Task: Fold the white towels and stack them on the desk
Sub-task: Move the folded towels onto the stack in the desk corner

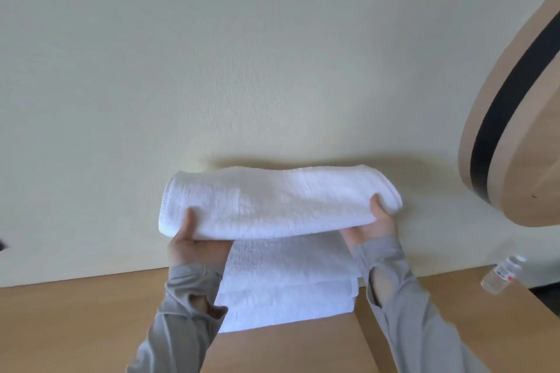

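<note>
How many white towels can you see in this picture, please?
3: one folded towel held by the left hand and right hand; seemingly two more, an upper towel and lower towel, stacked on the desk beneath; others may be hidden.

Left hand (194,241) and right hand (371,228) grip (thumbs uppermost).

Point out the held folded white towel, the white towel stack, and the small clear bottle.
held folded white towel (272,200): head view, its top face.
white towel stack (288,297): head view, front side.
small clear bottle (500,277): head view, its body.
</note>
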